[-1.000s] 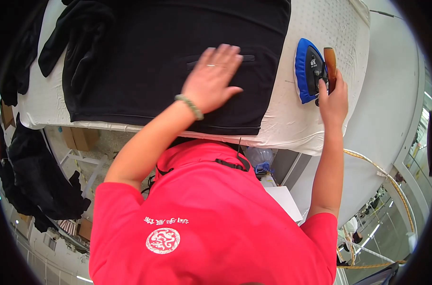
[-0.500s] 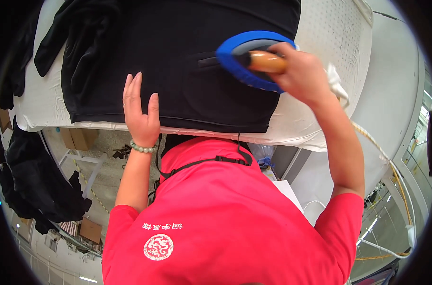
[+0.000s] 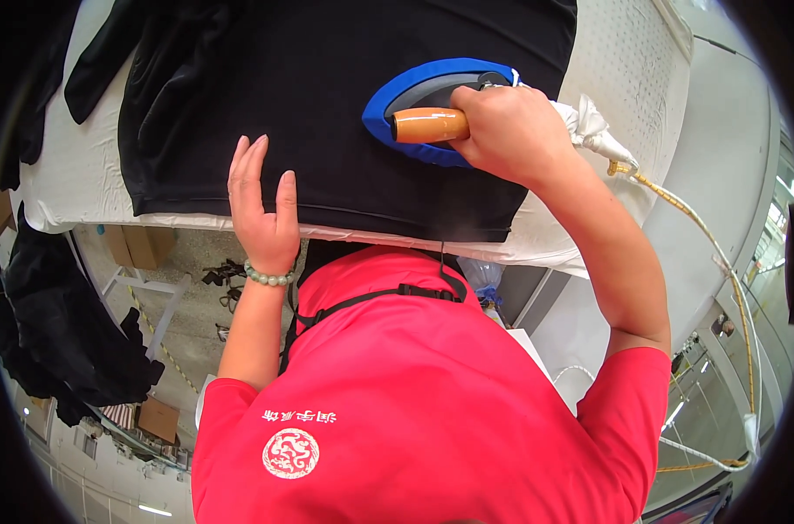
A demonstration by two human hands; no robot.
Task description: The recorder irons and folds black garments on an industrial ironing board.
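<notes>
A black garment (image 3: 327, 122) lies spread over a white cloth-covered ironing table (image 3: 74, 192), its hem along the near edge. Wrapped around the orange handle of a steam iron (image 3: 427, 127), my right hand (image 3: 515, 135) is closed. The iron has a blue rim and rests over the right part of the garment, its tip toward the left. My left hand (image 3: 266, 210) lies at the hem left of centre, fingers stretched out and the thumb apart, holding nothing. A beaded bracelet (image 3: 268, 277) circles that wrist.
A yellow and white hose and cord (image 3: 720, 262) run from the iron's back down the right side. Dark garments (image 3: 56, 314) hang at the left beside a pale metal frame (image 3: 165, 314). Cardboard boxes (image 3: 144, 246) stand beneath the table.
The iron has moved left across the garment in my right hand, and its handle has swung round. The garment has shifted slightly to the right. My left hand stays nearly in place.
</notes>
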